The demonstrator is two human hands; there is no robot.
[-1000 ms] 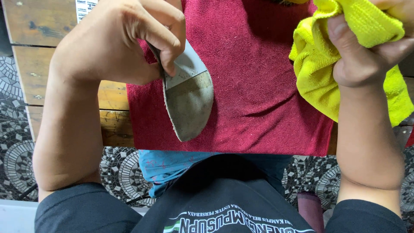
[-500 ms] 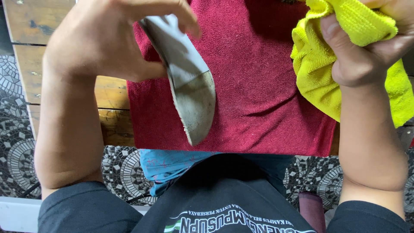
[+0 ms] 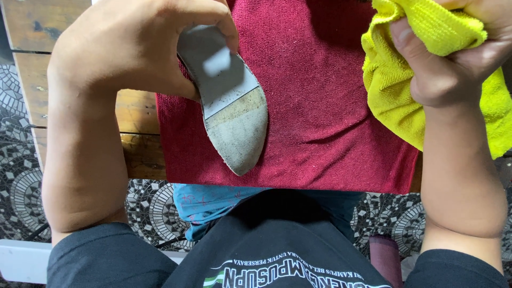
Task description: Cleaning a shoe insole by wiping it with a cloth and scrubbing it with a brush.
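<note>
Turned since half a second ago, the shoe (image 3: 229, 101) now shows its sole nearly flat to the camera instead of edge-on, and the left hand (image 3: 133, 48) has closed its fingers (image 3: 210, 21) back over the heel end. Only the sole can be seen: a grey rear part, a tan strip, and a worn, dirty pointed toe; the upper and the heel are hidden behind the sole and under the hand. That hand is clamped on the shoe, thumb below and fingers curled over the top, with the toe jutting out toward the person's body. Beneath the shoe lies a dark red towel (image 3: 320, 117), spread on a wooden table (image 3: 48, 80). Right of the shoe and well apart from it, the right hand (image 3: 453, 58) grips a bunched yellow cloth (image 3: 394, 101), both cut off by the picture's edge.
</note>
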